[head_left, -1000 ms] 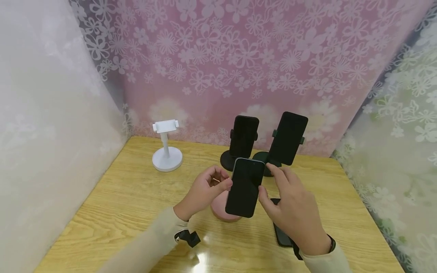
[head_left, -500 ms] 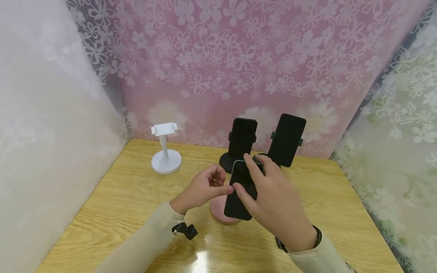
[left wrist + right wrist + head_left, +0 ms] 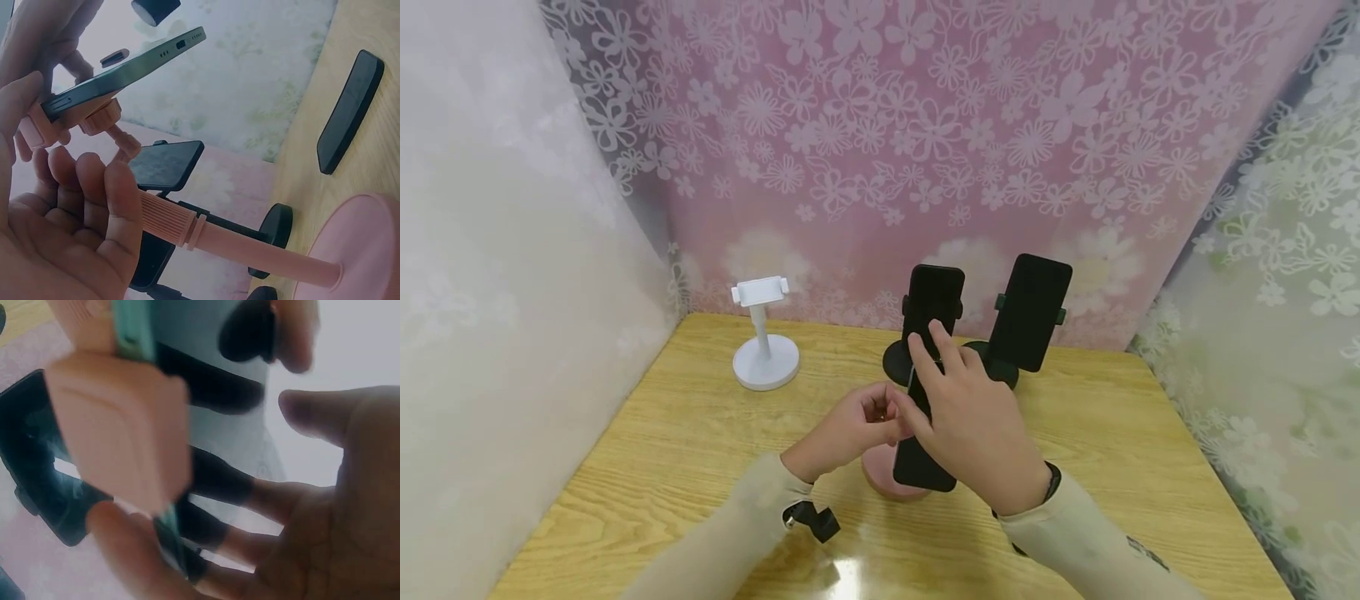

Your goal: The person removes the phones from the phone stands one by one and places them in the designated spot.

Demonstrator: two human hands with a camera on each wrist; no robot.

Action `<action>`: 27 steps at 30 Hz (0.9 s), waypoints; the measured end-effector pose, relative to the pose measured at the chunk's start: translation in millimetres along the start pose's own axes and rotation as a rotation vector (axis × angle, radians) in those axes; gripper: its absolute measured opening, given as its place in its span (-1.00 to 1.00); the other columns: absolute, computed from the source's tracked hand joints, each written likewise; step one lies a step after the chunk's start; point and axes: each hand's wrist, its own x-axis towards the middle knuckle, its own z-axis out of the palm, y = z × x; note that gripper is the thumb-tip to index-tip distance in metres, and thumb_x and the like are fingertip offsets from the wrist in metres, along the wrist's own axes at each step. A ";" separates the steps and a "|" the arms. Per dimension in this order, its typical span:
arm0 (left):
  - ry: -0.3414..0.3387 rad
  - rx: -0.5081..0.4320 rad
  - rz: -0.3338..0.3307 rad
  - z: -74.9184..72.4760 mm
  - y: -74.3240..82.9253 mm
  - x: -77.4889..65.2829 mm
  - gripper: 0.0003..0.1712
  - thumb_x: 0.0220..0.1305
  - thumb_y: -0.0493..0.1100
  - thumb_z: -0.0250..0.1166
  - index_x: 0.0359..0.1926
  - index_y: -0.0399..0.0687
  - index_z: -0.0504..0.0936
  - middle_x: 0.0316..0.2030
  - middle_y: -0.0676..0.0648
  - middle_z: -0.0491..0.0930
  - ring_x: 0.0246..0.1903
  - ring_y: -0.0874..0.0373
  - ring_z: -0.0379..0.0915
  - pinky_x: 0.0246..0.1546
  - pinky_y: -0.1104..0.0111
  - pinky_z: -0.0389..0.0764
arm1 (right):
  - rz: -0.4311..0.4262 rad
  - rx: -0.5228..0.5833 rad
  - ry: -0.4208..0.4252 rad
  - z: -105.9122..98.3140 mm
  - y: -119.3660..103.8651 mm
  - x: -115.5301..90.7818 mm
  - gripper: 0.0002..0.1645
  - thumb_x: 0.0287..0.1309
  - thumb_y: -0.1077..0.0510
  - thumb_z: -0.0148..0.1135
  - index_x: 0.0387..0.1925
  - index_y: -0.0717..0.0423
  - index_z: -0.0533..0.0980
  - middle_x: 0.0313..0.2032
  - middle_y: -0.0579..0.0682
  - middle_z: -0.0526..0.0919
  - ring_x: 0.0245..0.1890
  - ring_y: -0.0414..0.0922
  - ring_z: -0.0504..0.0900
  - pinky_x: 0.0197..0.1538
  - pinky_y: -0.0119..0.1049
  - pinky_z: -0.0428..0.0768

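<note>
A dark phone (image 3: 922, 467) sits tilted in the clamp (image 3: 119, 434) of a pink phone stand (image 3: 262, 250), whose round base (image 3: 880, 468) rests on the table. My left hand (image 3: 855, 425) is at the phone's left edge; in the left wrist view its thumb and finger pinch one clamp arm (image 3: 39, 128), the other fingers curling below. My right hand (image 3: 976, 417) spreads over the phone from the right, fingers mostly straight. Its fingers (image 3: 281, 497) meet their reflections on the screen in the right wrist view. The upper screen is largely hidden under that hand.
Behind stand two more phones, a black one (image 3: 935, 296) on a black stand and a larger one (image 3: 1032, 312) on a dark green stand. A white stand (image 3: 765, 362) without a phone is at the back left. Another phone (image 3: 351, 112) lies flat on the table.
My right hand has moved left from the phone's right edge to over its screen. My left hand stays at the left edge, its fingers shifting slightly.
</note>
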 end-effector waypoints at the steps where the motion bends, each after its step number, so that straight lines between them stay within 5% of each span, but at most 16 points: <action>1: -0.005 -0.012 0.001 0.6 -0.8 -0.2 -0.76 0.45 -0.11 0.31 -0.15 -0.20 0.51 -0.30 -0.06 0.49 -0.31 0.12 0.51 -0.22 0.34 0.61 | -0.010 -0.008 0.007 2.1 0.0 0.5 -0.18 0.41 -0.28 0.22 0.49 0.08 0.37 0.46 0.21 0.38 0.06 0.20 0.64 -0.71 -0.36 0.35; 10: -0.001 -0.047 0.020 6.1 -2.2 -0.4 -0.78 0.45 -0.14 0.29 -0.18 -0.17 0.44 -0.31 -0.06 0.47 -0.36 -0.12 0.46 -0.26 0.33 0.61 | -0.090 -0.132 0.087 12.4 0.1 -1.0 -0.28 0.40 -0.22 0.25 0.35 0.18 0.49 0.26 0.22 0.60 -0.17 0.18 0.66 -0.73 -0.30 0.44; 14: 0.019 -0.050 0.032 8.6 -3.6 -0.7 -0.83 0.45 -0.19 0.25 -0.12 -0.19 0.45 -0.32 -0.06 0.50 -0.38 -0.13 0.43 -0.29 0.38 0.58 | -0.114 -0.162 0.114 14.6 0.4 0.1 -0.32 0.42 -0.25 0.20 0.23 0.21 0.51 0.01 0.20 0.66 -0.30 0.16 0.57 -0.74 -0.32 0.35; 19: 0.025 -0.067 0.068 8.8 -7.0 0.0 -0.84 0.46 -0.22 0.24 -0.17 -0.21 0.43 -0.33 -0.05 0.46 -0.40 -0.09 0.41 -0.30 0.37 0.57 | -0.135 -0.131 0.117 17.9 2.5 3.5 -0.49 0.40 -0.17 0.21 -0.01 0.22 0.48 -0.39 0.06 0.42 -0.49 0.01 0.30 -0.72 -0.38 0.11; 27: 0.017 -0.113 0.083 9.9 -12.1 0.4 -0.84 0.50 -0.21 0.23 -0.11 -0.17 0.40 -0.26 -0.02 0.52 -0.37 0.14 0.47 -0.30 0.38 0.58 | -0.159 -0.046 0.106 25.1 9.8 9.9 -0.68 0.32 -0.07 0.21 -0.27 0.11 0.44 -0.48 -0.03 0.27 -0.55 -0.07 0.19 -0.70 -0.38 0.07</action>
